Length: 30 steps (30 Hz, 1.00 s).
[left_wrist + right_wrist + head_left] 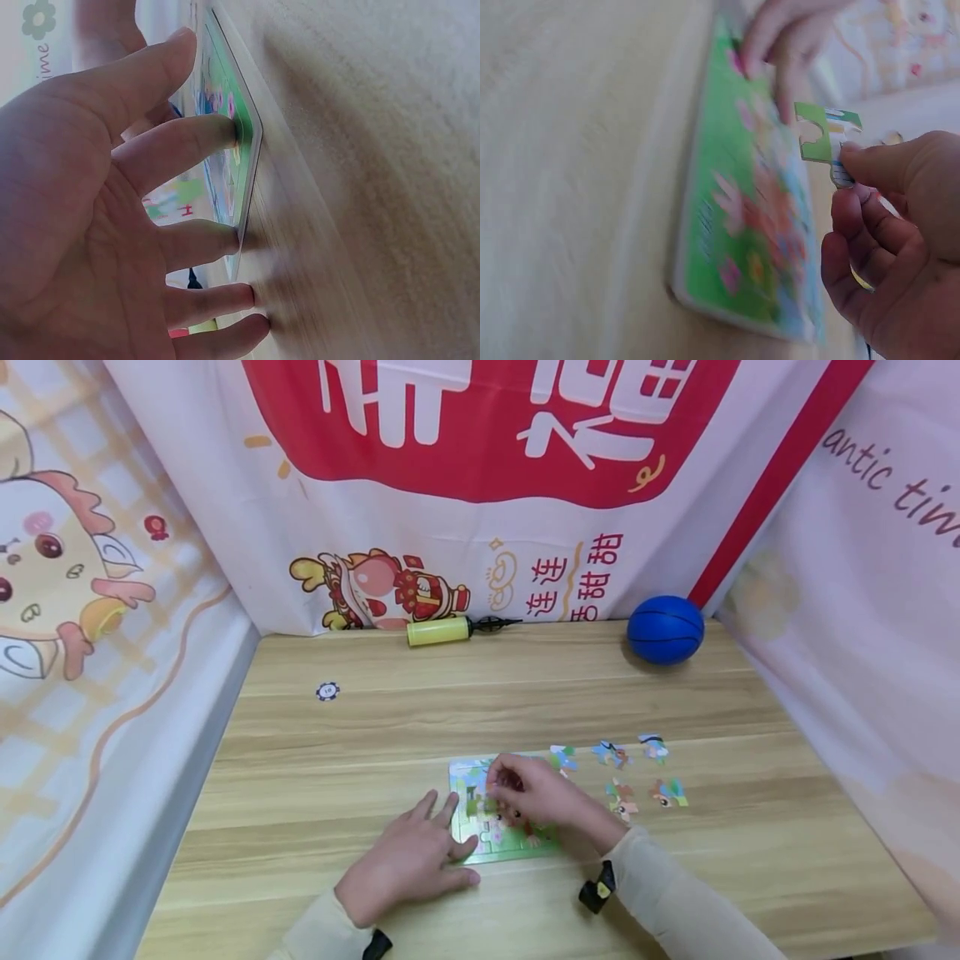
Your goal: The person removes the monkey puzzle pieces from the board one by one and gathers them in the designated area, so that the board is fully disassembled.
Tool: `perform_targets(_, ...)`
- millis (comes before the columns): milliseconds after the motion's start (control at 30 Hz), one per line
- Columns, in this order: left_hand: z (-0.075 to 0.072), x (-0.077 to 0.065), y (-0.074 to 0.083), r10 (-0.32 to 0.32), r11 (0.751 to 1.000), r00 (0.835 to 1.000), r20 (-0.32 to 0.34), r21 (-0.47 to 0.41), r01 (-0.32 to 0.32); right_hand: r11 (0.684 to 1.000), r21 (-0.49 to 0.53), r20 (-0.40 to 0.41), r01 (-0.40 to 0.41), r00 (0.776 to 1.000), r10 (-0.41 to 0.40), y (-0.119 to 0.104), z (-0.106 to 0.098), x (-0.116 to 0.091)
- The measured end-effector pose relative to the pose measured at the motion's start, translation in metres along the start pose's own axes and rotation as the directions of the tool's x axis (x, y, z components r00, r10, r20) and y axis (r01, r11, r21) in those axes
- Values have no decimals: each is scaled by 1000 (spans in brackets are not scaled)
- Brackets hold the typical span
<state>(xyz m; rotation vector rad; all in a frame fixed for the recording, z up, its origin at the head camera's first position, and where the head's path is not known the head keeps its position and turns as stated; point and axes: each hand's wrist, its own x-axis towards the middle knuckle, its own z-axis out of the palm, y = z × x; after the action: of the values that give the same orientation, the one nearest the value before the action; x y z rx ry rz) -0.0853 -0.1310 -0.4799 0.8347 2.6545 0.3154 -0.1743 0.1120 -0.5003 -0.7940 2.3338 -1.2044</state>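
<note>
A jigsaw puzzle board (495, 853) with a green, cartoon-printed picture lies flat on the wooden table. Between the thumb and index finger of my right hand (543, 789) is a green and white puzzle piece (816, 142), pinched by its lower end and held tilted over the board in the right wrist view. My left hand (420, 856) is spread at the board's left side. In the left wrist view, its index fingertip (225, 132) presses on the green border and the middle fingertip sits right at the edge. The right forearm hides part of the board in the head view.
Several loose puzzle pieces (669, 792) lie right of the board, one (562, 758) close by its upper edge. Toward the back are a yellow hand pump (439, 632), a blue ball (665, 630) and a round chip (327, 692). Printed cloths (480, 543) hang around the table.
</note>
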Motion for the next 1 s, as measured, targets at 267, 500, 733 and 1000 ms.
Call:
perform_targets(267,2,2,-1,9,1000,1000,7,3,-9,996,-55,-104,-70,992,64,34,-57,-55)
perform_targets(500,0,2,1,6,1000,1000,8,-22,-5,994,-15,-92,-109,990,107,54,-80,-89)
perform_targets(733,0,-1,0,3,999,1000,-6,-37,-3,985,-157,-89,-76,994,63,54,-72,-77)
perform_targets(1000,4,3,0,13,1000,996,-92,10,-12,956,-284,-98,-72,994,46,29,-55,-75)
